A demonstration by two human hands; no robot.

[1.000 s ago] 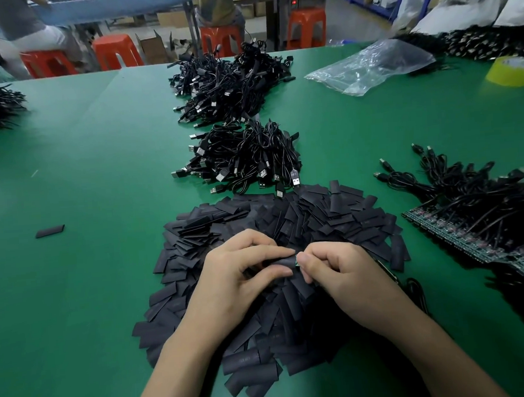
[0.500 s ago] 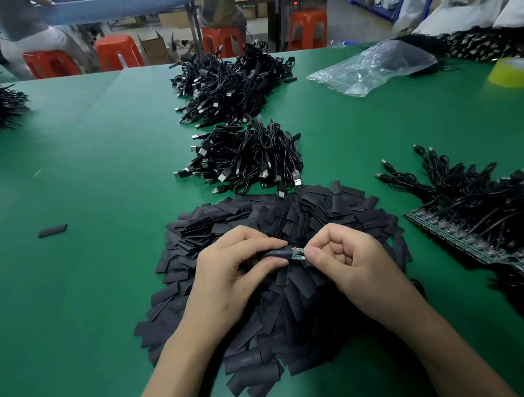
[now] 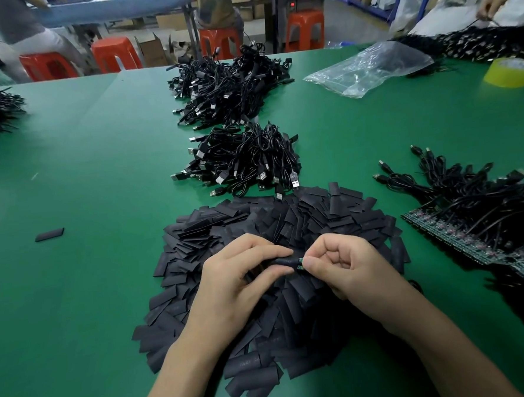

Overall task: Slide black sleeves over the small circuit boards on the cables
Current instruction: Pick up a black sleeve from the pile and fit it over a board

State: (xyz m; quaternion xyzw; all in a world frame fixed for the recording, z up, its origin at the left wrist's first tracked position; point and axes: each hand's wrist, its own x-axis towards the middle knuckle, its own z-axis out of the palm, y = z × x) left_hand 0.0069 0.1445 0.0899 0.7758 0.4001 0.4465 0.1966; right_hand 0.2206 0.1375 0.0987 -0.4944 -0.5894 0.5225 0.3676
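Observation:
Both hands work above a big pile of flat black sleeves [image 3: 286, 221] on the green table [image 3: 100, 183]. My left hand [image 3: 238, 279] pinches one black sleeve [image 3: 284, 261] between thumb and fingers. My right hand [image 3: 344, 267] pinches the small green circuit board [image 3: 301, 263], whose tip shows at the sleeve's right end. The rest of the board is inside the sleeve. Its cable is hidden under my right hand.
Two heaps of black USB cables [image 3: 246, 162] [image 3: 229, 86] lie behind the sleeve pile. Cables with bare boards [image 3: 476, 216] lie at the right. One loose sleeve [image 3: 49, 235] lies at the left. A plastic bag [image 3: 369, 66] and yellow tape roll [image 3: 510, 71] sit far right.
My hands have drawn slightly apart, and the green tip of the board now shows between them at the sleeve's end. The camera view has shifted a little.

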